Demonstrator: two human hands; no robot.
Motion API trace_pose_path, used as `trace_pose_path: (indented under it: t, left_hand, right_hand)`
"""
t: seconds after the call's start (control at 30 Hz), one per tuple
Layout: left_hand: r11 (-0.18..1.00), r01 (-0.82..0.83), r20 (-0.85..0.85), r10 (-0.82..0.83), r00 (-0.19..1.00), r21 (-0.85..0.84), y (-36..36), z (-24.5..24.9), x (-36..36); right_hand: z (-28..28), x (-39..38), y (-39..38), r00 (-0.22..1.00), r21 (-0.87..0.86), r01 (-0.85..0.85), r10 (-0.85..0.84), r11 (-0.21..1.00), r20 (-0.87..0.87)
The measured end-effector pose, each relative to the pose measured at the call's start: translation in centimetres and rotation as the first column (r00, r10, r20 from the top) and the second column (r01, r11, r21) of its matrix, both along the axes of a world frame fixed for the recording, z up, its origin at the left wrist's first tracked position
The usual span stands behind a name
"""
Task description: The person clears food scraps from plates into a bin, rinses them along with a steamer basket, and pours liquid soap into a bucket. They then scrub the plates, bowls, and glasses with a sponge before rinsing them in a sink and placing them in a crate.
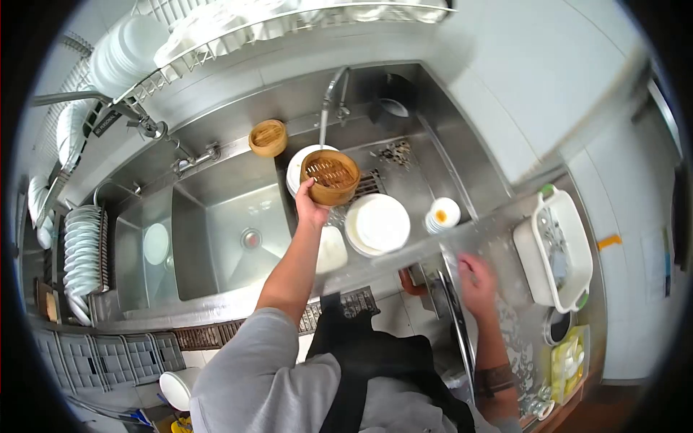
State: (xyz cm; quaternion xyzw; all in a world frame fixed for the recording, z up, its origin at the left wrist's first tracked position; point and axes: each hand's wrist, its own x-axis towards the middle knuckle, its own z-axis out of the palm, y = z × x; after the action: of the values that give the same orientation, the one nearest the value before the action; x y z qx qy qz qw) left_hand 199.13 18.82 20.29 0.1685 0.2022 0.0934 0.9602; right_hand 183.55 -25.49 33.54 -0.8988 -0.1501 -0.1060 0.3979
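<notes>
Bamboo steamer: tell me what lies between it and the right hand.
Head view: a stack of white plates in the sink sits between steamer and right hand.

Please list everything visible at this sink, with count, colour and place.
held round bamboo steamer basket: one, light brown, under the metal tap
second bamboo steamer basket: one, light brown, on the back ledge
round white plates: several, white, in the right steel basin
racked plates: many, white, far left
rectangular plastic tub: one, white, on the right counter
left hand: one, grips the held basket's rim
right hand: one, blurred, over the counter edge
</notes>
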Motion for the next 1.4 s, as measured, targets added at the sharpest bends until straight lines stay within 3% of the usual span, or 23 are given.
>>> trace_pose_path:
  t: [0.13, 0.2, 0.3, 0.37, 0.4, 0.47, 0.5, 0.53, 0.6, 0.67, 0.73, 0.77, 0.83, 0.87, 0.93, 0.97, 1.03, 1.13, 1.2, 1.23, 1.3, 1.33, 1.4]
  left_hand:
    - [0.997, 0.049, 0.095, -0.043, 0.995, -0.064, 7.2, -2.8, 6.9]
    - [0.996, 0.074, 0.029, -0.073, 0.997, -0.056, 9.2, -2.3, 8.9]
    - [0.975, 0.218, 0.069, -0.215, 0.974, -0.045, 11.0, -2.5, 10.5]
    - [0.952, 0.305, 0.076, -0.304, 0.95, -0.003, 11.3, -4.0, 11.3]
    - [0.958, 0.287, 0.069, -0.286, 0.956, -0.01, 11.4, -3.3, 11.7]
    - [0.966, 0.208, -0.013, -0.209, 0.978, 0.153, 11.7, -0.6, 11.4]
    - [0.974, 0.187, -0.034, -0.185, 0.982, 0.123, 12.9, -1.4, 12.0]
    - [0.975, 0.188, -0.036, -0.185, 0.982, 0.117, 14.3, -2.4, 12.6]
    - [0.984, 0.13, -0.033, -0.127, 0.991, 0.118, 16.8, -4.0, 13.4]
    - [0.985, 0.124, 0.0, -0.125, 0.992, 0.116, 17.6, -1.7, 13.1]
    - [0.958, 0.262, -0.002, -0.263, 0.965, 0.118, 17.2, 0.0, 12.7]
    - [0.939, 0.323, -0.01, -0.324, 0.946, 0.121, 16.3, -0.9, 13.4]
    - [0.893, 0.396, -0.042, -0.397, 0.917, 0.215, 15.6, -1.0, 14.3]
    - [0.829, 0.47, -0.082, -0.469, 0.879, 0.301, 15.4, -1.0, 14.7]
    - [0.893, 0.343, -0.087, -0.332, 0.939, 0.29, 16.3, -0.3, 15.7]
    - [0.923, 0.239, -0.041, -0.238, 0.97, 0.301, 18.0, -0.3, 16.1]
    - [0.943, 0.128, 0.0, -0.135, 0.991, 0.307, 21.4, 0.0, 16.3]
    - [0.992, 0.05, 0.11, -0.062, 0.992, 0.113, 25.5, 2.5, 15.6]
    - [0.833, -0.171, 0.036, 0.18, 0.983, 0.526, 27.5, 3.6, 15.4]
    - [0.83, -0.172, 0.034, 0.182, 0.983, 0.53, 28.7, 2.4, 15.2]
    - [0.651, -0.134, -0.258, 0.471, 0.844, 0.747, 30.5, 0.1, 15.1]
    - [0.645, -0.137, -0.252, 0.473, 0.845, 0.752, 30.8, -0.2, 14.9]
    - [0.935, 0.006, -0.109, 0.035, 0.993, 0.354, 30.7, -1.3, 14.1]
  right_hand:
    - [-0.6, 11.8, 18.2, 0.956, -0.061, -0.293, 0.293, 0.954, 0.004]
    - [-3.3, 18.4, 24.9, 0.928, -0.118, -0.368, 0.372, 0.922, 0.011]
    - [-7.8, 28.1, 32.8, 0.919, -0.288, -0.374, 0.393, 0.882, 0.009]
    - [-9.5, 32.3, 37.7, 0.974, -0.525, -0.183, 0.227, 0.831, 0.019]
    - [-10.2, 33.6, 40.5, 0.969, -0.528, -0.203, 0.245, 0.825, 0.01]
    - [-11.7, 34.3, 44.6, 0.959, -0.254, -0.229, 0.172, 0.94, -0.226]
    - [-10.7, 33.9, 45.1, 0.9, -0.094, -0.366, 0.327, 0.926, -0.287]
    - [-10.1, 33.4, 44.7, 0.9, -0.099, -0.366, 0.325, 0.925, -0.291]
    - [-9.2, 31.9, 42.5, 0.653, 0.037, -0.569, 0.479, 0.821, -0.586]
    - [-8.8, 33.5, 39.1, 0.699, -0.054, -0.636, 0.546, 0.769, -0.462]
    - [-7.9, 35.4, 38.1, 0.873, -0.476, -0.474, 0.464, 0.741, -0.147]
    - [-7.7, 36.2, 39.1, 0.871, -0.474, -0.477, 0.468, 0.74, -0.146]
    - [-6.2, 36.9, 43.0, 0.93, -0.745, -0.361, 0.276, 0.561, -0.242]
    - [-7.9, 37.0, 44.5, 0.929, -0.744, -0.362, 0.282, 0.562, -0.239]
    - [-13.5, 37.3, 47.0, 0.964, -0.337, -0.217, 0.256, 0.916, 0.076]
    - [-12.6, 36.2, 47.8, 0.963, -0.334, -0.22, 0.259, 0.916, 0.075]
    - [-8.2, 33.4, 49.5, 0.828, -0.236, -0.48, 0.525, 0.845, 0.194]
    - [-5.0, 32.0, 53.2, 0.849, -0.31, -0.435, 0.5, 0.845, 0.172]
    - [-4.7, 32.5, 56.8, 0.848, -0.335, -0.451, 0.514, 0.827, 0.129]
    - [-5.2, 32.5, 58.4, 0.837, -0.363, -0.461, 0.532, 0.81, 0.123]
    - [-5.4, 31.8, 60.8, 0.815, -0.422, -0.522, 0.579, 0.741, 0.009]
    - [-6.5, 31.9, 61.6, 0.815, -0.418, -0.521, 0.579, 0.744, 0.016]
    - [-9.3, 32.2, 62.8, 0.809, -0.448, -0.535, 0.587, 0.716, -0.027]
